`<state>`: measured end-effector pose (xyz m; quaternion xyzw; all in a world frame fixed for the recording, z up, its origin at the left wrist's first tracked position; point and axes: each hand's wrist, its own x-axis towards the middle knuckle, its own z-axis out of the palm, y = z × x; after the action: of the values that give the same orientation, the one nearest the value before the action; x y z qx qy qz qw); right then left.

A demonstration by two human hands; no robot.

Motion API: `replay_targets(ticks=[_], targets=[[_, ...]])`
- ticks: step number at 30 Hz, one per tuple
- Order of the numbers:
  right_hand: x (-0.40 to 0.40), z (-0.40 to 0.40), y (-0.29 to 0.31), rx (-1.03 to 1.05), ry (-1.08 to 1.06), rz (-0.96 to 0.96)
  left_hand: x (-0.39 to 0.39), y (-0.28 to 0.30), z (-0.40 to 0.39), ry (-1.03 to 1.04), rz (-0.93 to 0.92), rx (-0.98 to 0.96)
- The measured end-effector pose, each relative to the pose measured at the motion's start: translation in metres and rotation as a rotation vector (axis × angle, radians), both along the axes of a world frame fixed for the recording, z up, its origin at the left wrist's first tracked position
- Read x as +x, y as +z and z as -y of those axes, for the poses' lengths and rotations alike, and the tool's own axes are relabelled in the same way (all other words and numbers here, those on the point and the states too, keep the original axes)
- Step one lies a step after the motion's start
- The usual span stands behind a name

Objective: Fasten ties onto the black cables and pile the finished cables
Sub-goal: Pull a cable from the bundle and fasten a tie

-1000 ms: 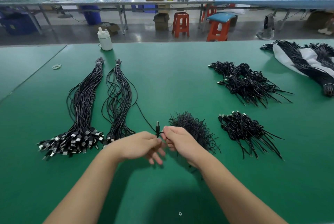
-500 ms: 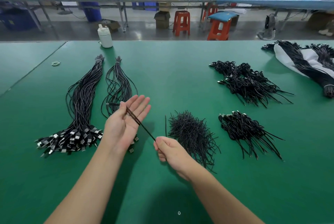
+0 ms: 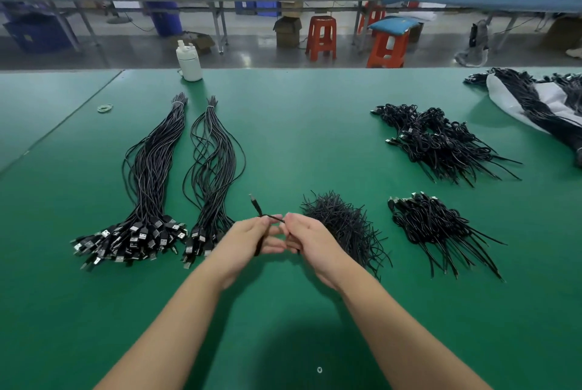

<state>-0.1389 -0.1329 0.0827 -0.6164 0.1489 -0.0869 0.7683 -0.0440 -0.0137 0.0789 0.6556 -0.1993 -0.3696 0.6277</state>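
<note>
Cable gripped at frame centre

A black cable (image 3: 259, 222) is pinched by the left hand (image 3: 248, 240) and right hand (image 3: 310, 240), fingers curled together, palms facing inward above the green table (image 3: 299, 137).

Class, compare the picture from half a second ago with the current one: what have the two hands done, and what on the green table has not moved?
The left hand, open-palmed before, has closed on the black cable and met the right hand at the centre; both now pinch the cable, its plug sticking up. The tie heap, the two long cable bundles and the finished piles lie as before.
</note>
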Motion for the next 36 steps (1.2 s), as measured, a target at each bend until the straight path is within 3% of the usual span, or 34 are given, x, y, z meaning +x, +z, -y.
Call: replay_targets(ticks=[3,6,10,12,14,18,24,26,28,32,36], targets=[[-0.003,-0.005,-0.003,-0.171,0.066,-0.073,-0.009,-0.002,0.019,0.264,-0.289,-0.275],[-0.002,-0.010,-0.009,-0.155,0.049,-0.100,-0.006,0.011,0.031,0.341,-0.538,-0.483],[0.001,-0.007,-0.014,-0.215,0.050,-0.128,0.016,0.030,0.024,0.345,-0.504,-0.546],[0.002,-0.002,-0.016,-0.220,0.049,-0.132,0.024,0.038,0.015,0.247,-0.495,-0.572],[0.005,0.003,-0.013,-0.181,0.033,-0.110,0.031,0.039,0.002,0.049,-0.400,-0.514],[0.014,0.014,0.001,-0.203,-0.015,-0.099,0.029,0.036,-0.017,-0.489,0.037,-0.154],[0.015,0.019,0.019,-0.485,-0.023,-0.112,0.028,0.038,-0.013,-0.731,0.415,0.313],[0.014,0.024,0.026,-0.476,-0.048,-0.102,0.027,0.030,-0.010,-0.555,0.486,0.357],[0.011,0.026,0.030,-0.482,-0.054,-0.073,0.023,0.021,-0.003,-0.252,0.430,0.239],[0.007,0.014,0.032,-0.626,0.023,-0.040,0.014,0.013,0.012,0.150,-0.053,-0.271],[0.005,0.010,0.019,-0.686,0.057,-0.086,0.012,0.026,0.021,0.261,-0.392,-0.547]])
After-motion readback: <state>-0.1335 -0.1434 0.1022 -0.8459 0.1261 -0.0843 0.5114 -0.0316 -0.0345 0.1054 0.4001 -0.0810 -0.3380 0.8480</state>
